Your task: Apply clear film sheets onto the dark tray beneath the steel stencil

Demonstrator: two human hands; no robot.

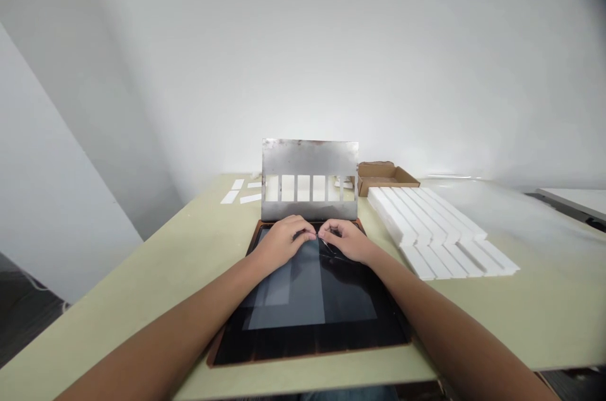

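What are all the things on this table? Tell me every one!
table: one, pale green, under everything
board: one, black with brown rim, nearest the person
sheet: one, grey, see-through, on the board
metal plate: one, silver with slots, upright behind the board
box: one, brown cardboard, back right
strips: many, white, in rows right of the board
small pieces: a few, white, back left
left hand, right hand: at the board's far end, fingertips meeting

Thin clear film [288, 290] flat on black glossy panel [353, 309], far edge crinkled.
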